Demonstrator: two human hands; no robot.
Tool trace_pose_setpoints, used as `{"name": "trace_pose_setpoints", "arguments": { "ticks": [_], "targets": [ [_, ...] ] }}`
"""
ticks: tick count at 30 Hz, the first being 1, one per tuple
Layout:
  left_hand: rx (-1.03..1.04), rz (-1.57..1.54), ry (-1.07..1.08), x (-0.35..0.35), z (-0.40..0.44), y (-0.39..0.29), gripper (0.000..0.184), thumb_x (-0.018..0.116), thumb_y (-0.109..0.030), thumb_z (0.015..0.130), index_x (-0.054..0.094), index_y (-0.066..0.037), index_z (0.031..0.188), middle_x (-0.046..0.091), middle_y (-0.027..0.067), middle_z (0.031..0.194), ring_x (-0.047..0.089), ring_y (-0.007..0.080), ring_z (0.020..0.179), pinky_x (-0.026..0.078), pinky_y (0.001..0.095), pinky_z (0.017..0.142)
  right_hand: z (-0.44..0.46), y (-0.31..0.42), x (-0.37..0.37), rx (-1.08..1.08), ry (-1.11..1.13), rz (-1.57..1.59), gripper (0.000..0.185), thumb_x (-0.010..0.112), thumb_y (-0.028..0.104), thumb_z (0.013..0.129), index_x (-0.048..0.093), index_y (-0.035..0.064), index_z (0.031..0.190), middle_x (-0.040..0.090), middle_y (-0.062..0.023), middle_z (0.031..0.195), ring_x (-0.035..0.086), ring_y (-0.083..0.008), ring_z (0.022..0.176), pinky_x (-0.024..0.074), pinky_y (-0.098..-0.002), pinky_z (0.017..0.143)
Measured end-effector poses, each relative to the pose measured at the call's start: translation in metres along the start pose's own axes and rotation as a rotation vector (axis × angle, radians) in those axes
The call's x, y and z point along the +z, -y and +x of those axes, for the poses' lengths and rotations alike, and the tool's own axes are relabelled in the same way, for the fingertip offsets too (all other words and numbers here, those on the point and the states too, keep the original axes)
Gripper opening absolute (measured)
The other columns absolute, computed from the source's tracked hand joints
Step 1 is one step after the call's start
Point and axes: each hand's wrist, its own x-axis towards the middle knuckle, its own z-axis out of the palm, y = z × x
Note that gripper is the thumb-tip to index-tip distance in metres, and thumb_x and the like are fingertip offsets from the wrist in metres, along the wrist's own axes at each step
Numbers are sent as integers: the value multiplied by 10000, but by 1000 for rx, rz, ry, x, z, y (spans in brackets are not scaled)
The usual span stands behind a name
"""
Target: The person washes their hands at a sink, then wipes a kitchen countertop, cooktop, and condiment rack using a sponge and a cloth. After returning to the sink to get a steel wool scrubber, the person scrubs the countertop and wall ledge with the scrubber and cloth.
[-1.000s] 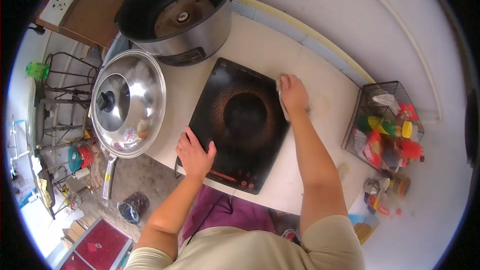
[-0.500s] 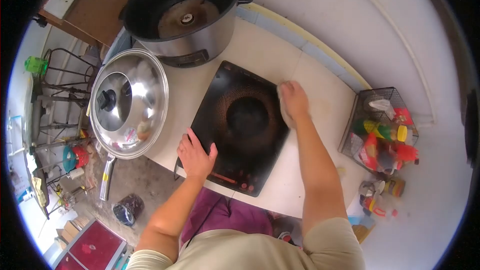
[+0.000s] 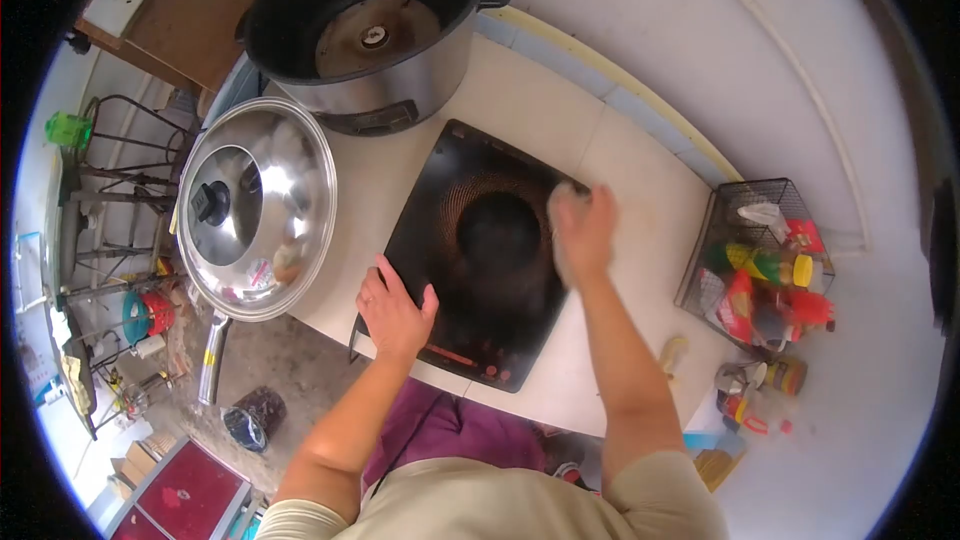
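Observation:
A black induction cooker [image 3: 440, 285] lies flat on the pale counter. My left hand [image 3: 395, 312] rests at its lower-left edge, thumb and fingers spread apart on the surface. At the cooker's right edge, my right hand [image 3: 585, 230] is closed around a greyish cloth [image 3: 561, 245] and presses it against the side. Motion blurs the right fingers and the cloth, so its folds cannot be made out. A dark round ring mark and reddish control markings show on the cooker's top.
A large electric pot [image 3: 400, 75] stands at the back. On the left sits a pan with a shiny lid [image 3: 300, 170], its handle [image 3: 213, 358] jutting past the counter edge. A wire basket [image 3: 705, 240] of packets and bottles is at right, near several jars [image 3: 785, 375].
My right hand and the cloth have shifted slightly down and left along the cooker's right edge. My left hand stays in place.

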Motion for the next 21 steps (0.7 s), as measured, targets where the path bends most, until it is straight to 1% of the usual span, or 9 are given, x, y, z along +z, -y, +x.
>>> {"name": "trace_pose_setpoints", "arguments": {
  "ticks": [1,3,4,9,12,15,17,19,21],
  "targets": [
    [-7,3,9,0,0,0,846,596,-405,755,252,93,1346,413,262,1201,412,392,1094,293,468,956,-28,8,-8,-66,61,-40,672,611,304,819,331,-25,1333,295,-243,1392,266,-391,1295,234,-435,1073],
    [14,17,21,2,1,4,849,596,-401,756,244,93,1349,408,266,1204,410,393,1095,292,470,957,-61,8,-12,-122,161,-47,791,634,342,801,238,-19,1384,203,-240,1439,199,-396,1329,176,-444,1101],
    [24,25,33,4,0,5,851,597,-400,756,240,93,1351,405,269,1206,409,393,1096,291,471,958,-56,6,-13,-138,110,-44,773,604,333,834,211,-34,1389,190,-249,1440,225,-414,1314,221,-437,1084],
    [5,20,7,7,4,5,851,591,-392,763,223,95,1355,401,278,1207,408,401,1089,292,472,956,41,-34,21,184,-14,179,632,522,295,904,277,-90,1342,337,-290,1352,350,-408,1248,311,-404,1030],
    [-15,25,32,3,1,-1,838,586,-371,777,207,94,1363,391,285,1216,400,404,1095,293,471,958,14,-13,16,207,-112,254,599,522,291,905,321,-97,1315,398,-295,1306,387,-385,1227,309,-393,1028],
    [-20,40,32,3,3,-1,835,583,-363,786,195,92,1369,385,288,1225,393,407,1105,293,470,961,-92,4,-1,141,82,69,668,539,219,880,203,-108,1355,289,-299,1373,297,-435,1268,254,-445,1063],
    [-29,46,50,3,3,-1,835,578,-368,790,191,91,1371,383,290,1229,390,410,1110,292,470,963,-133,14,-13,195,132,297,719,562,181,862,148,-90,1383,197,-297,1416,264,-443,1292,217,-432,1089],
    [-31,51,102,0,4,-2,834,570,-376,795,188,89,1372,380,292,1234,387,413,1115,291,469,967,-110,9,-12,51,140,86,699,542,213,883,156,-83,1385,223,-304,1403,259,-440,1297,219,-431,1090],
    [-24,69,50,7,4,-1,835,573,-387,783,211,93,1363,390,290,1218,407,411,1088,298,466,957,-44,2,3,127,82,130,652,504,251,911,190,-84,1374,249,-308,1395,255,-428,1303,219,-419,1091]
  ]
}}
